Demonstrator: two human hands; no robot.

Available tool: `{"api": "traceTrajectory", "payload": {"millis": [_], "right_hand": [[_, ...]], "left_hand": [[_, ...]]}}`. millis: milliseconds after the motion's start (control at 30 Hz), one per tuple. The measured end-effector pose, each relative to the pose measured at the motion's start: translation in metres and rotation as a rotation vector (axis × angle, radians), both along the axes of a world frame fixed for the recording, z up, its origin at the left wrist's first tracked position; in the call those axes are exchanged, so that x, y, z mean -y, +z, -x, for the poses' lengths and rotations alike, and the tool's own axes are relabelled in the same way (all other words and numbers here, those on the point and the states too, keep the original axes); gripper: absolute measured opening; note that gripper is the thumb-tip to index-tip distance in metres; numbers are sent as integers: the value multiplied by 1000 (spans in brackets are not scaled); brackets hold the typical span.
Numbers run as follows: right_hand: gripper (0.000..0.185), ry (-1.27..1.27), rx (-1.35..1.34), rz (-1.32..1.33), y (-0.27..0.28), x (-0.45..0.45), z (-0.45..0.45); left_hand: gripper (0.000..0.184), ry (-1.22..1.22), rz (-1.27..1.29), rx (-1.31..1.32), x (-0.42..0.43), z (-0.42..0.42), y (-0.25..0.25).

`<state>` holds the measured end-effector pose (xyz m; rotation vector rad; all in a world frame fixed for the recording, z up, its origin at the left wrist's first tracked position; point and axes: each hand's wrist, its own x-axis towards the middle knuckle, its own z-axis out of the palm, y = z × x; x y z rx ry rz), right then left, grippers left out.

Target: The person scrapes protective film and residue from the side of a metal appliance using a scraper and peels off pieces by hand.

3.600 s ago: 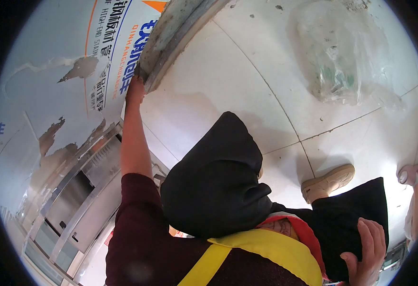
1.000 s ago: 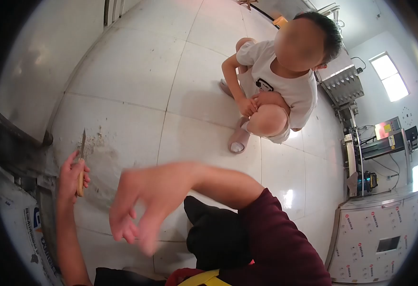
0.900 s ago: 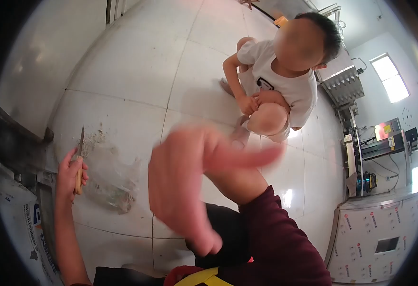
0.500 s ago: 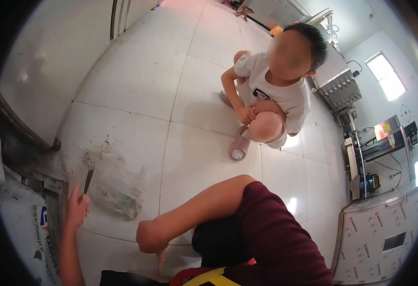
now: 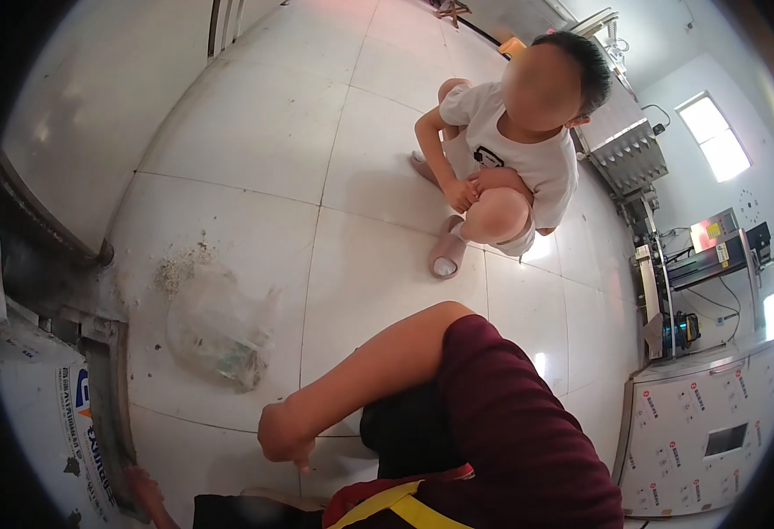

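Note:
My left hand (image 5: 146, 490) is low at the left edge of view, beside the base of a metal frame. It is blurred, and no tool shows in it. From the maroon sleeve my right forearm reaches across, and my right hand (image 5: 285, 434) hangs bent at the wrist above the tiles. One finger points down; the others are hidden. A crumpled clear plastic bag (image 5: 224, 331) lies flat on the floor ahead of both hands. Pale grey crumbs (image 5: 175, 267) are scattered at its far edge.
A person in a white shirt (image 5: 528, 159) squats opposite on the tiled floor (image 5: 254, 141). Printed sacks (image 5: 52, 432) stand at left, near a metal cabinet (image 5: 96, 115). A film-covered cabinet (image 5: 704, 432) and machinery (image 5: 669, 291) line the right side.
My left hand has drawn back down from the crumbs, and the thin dark-bladed tool it held is out of sight. The crumb pile looks thinner. My right hand has hardly moved.

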<state>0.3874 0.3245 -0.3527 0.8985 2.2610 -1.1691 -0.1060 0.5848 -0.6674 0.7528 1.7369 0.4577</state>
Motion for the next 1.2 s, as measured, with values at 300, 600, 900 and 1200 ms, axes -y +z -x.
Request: {"api": "traceTrajectory", "payload": {"millis": [300, 600, 900, 1200], "right_hand": [[49, -21, 26, 14, -1, -2, -1], [46, -20, -7, -27, -12, 0, -3], [46, -54, -16, -17, -10, 3, -17], [45, -53, -12, -5, -16, 5, -20]], "left_hand": [[40, -885, -584, -596, 33, -81, 68], [40, -793, -607, -500, 27, -80, 46], [42, -904, -651, -399, 70, -169, 112], [44, -811, -617, -574, 39, -108, 70]]}}
